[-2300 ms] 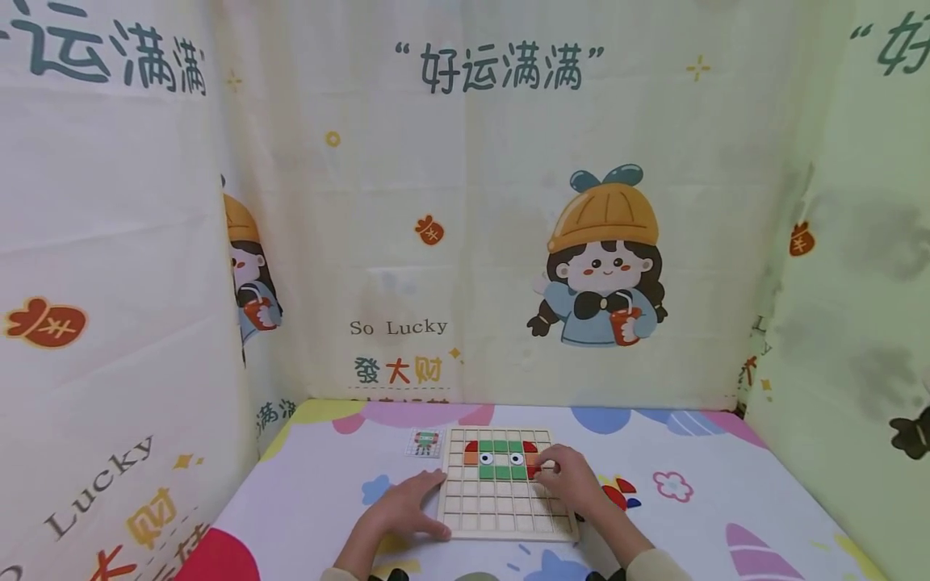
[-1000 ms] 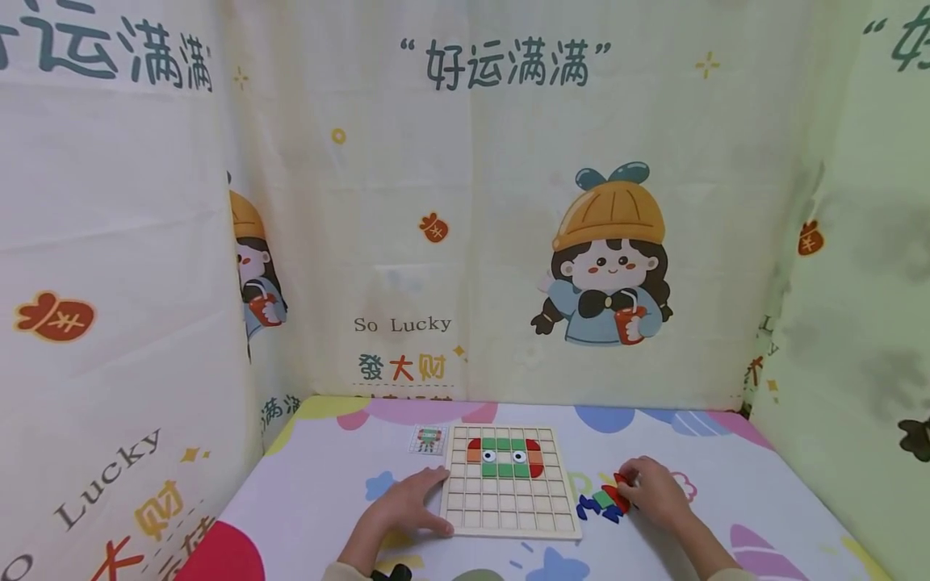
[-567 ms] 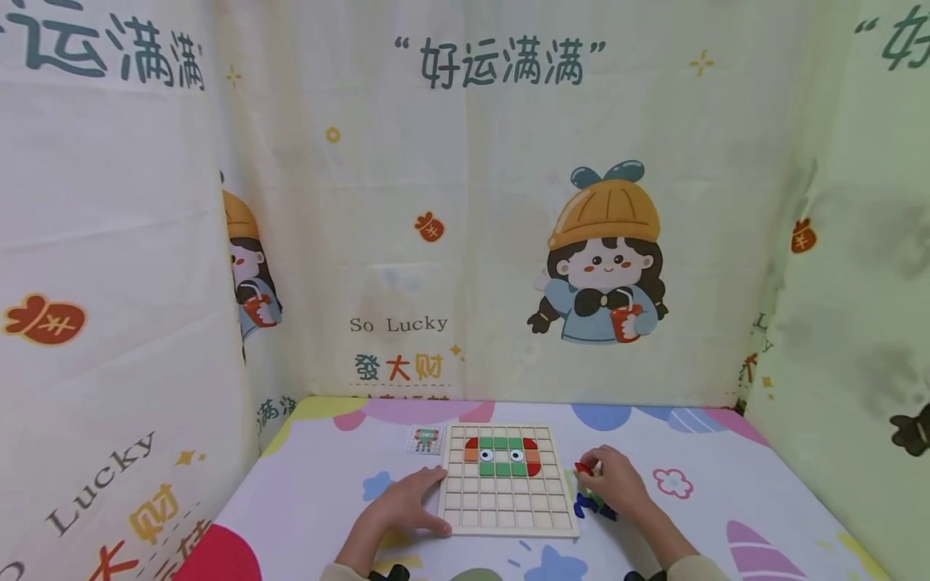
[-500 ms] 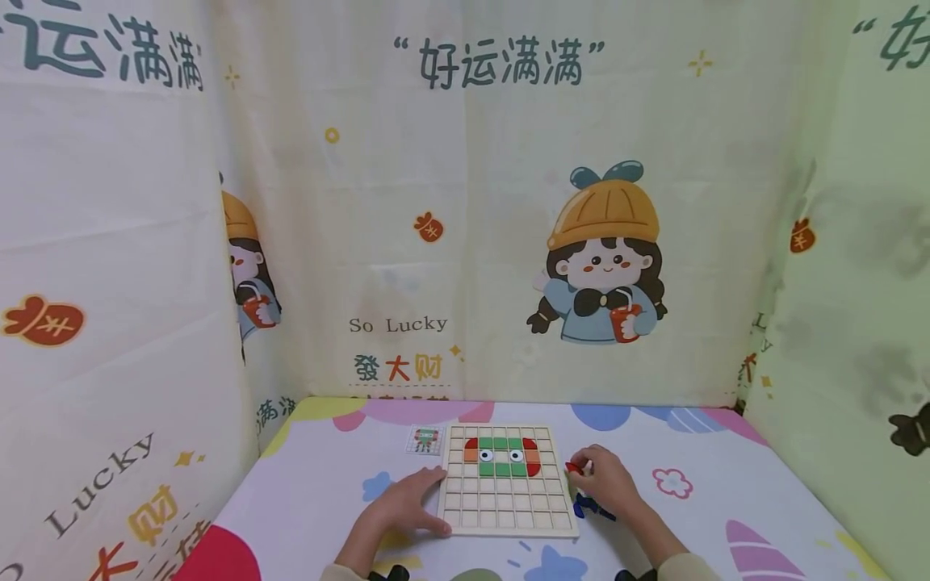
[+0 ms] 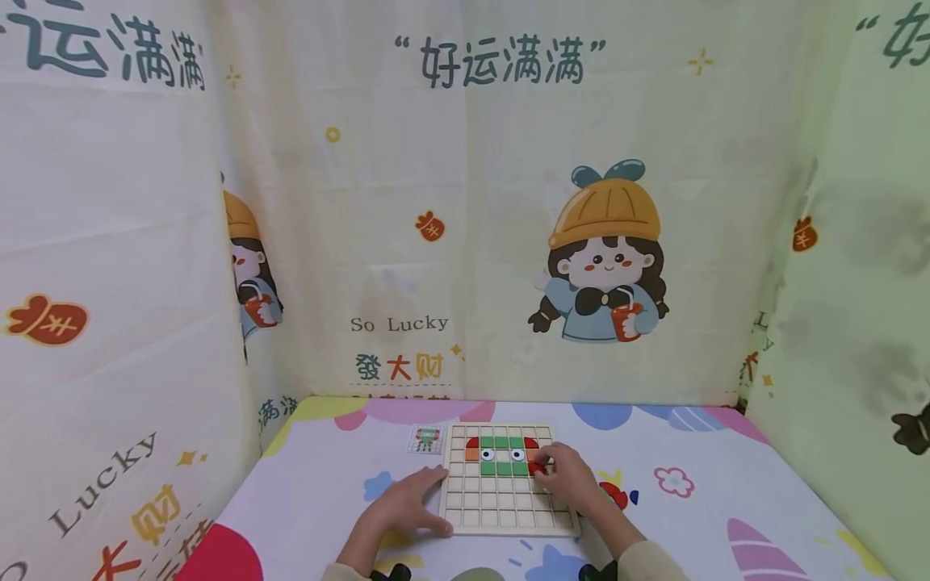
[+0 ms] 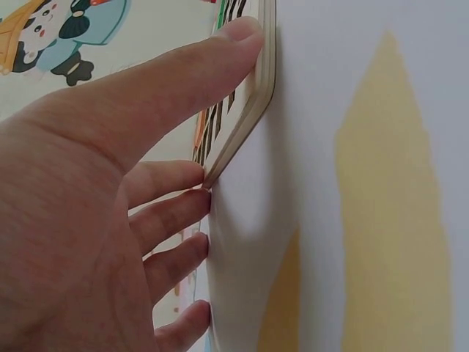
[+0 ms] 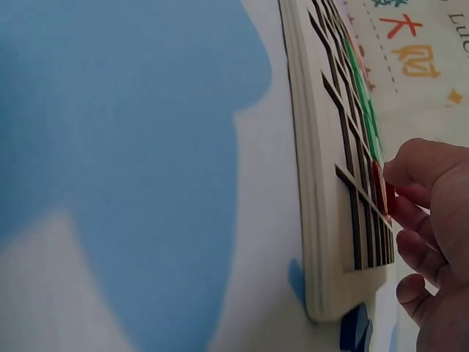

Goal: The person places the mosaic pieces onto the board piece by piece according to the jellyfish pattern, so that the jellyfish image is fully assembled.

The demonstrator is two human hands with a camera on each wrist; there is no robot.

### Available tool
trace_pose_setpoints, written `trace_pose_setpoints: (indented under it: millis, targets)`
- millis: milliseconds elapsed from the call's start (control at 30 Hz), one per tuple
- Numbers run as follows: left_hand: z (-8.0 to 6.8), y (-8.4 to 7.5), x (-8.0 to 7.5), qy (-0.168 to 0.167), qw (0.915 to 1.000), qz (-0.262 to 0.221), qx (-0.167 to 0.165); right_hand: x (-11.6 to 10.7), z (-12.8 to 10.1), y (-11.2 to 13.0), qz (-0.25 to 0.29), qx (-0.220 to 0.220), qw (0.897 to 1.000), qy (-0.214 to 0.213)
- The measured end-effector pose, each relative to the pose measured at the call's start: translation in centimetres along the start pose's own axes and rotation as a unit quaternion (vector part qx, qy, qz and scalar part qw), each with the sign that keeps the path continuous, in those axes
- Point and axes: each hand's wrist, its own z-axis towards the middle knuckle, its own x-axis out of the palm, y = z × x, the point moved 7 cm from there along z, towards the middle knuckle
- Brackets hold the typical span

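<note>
My right hand (image 5: 568, 478) pinched a small red tile (image 5: 536, 467), light, stiff, best held by its edges, at the grid board's (image 5: 501, 516) right edge; my left hand (image 5: 404, 506) lay flat, steadying its near-left corner.

1. Table (image 5: 726, 516), covered by a white cloth printed with coloured shapes: flowers, balloons, hearts.
2. Wooden grid board (image 5: 501, 500) lies flat at centre, near the front edge; green, red and orange tiles fill part of its far rows.
3. Small picture card (image 5: 426, 440) just beside the board's far-left corner, at 11 o'clock from the board.
4. Loose coloured pieces (image 5: 616, 494), red and blue, on the cloth at 3 o'clock from the board, near its right edge.
</note>
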Motion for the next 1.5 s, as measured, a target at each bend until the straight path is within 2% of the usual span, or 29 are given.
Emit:
trace_pose_setpoints:
  millis: [167,400,467,667,867,1200,1500]
  targets:
    - [0.0,-0.5,-0.1,-0.003,0.9999,0.007,0.012,0.4,0.2,0.4,0.002,-0.005,1.000,0.005]
    - [0.1,-0.8,-0.1,-0.004,0.9998,0.013,0.017,0.4,0.5,1.2,-0.001,-0.056,0.998,-0.007]
    - [0.1,-0.8,-0.2,-0.009,0.9996,0.016,0.020,0.4,0.7,1.2,-0.006,-0.050,0.999,-0.015]
    - [0.0,-0.7,-0.5,-0.021,0.9994,0.019,0.021,0.7,1.1,0.9,-0.043,0.006,0.998,-0.034]
    - [0.0,-0.8,-0.4,-0.013,0.9994,0.018,0.027,1.4,1.4,1.2,-0.058,0.021,0.998,-0.026]
    - [-0.1,-0.4,-0.3,-0.007,0.9997,0.014,0.018,1.9,1.0,2.4,-0.013,-0.037,0.999,0.005]
    - [-0.2,-0.5,-0.2,-0.006,0.9998,0.011,0.017,1.5,0.8,2.2,-0.008,-0.049,0.999,0.006]
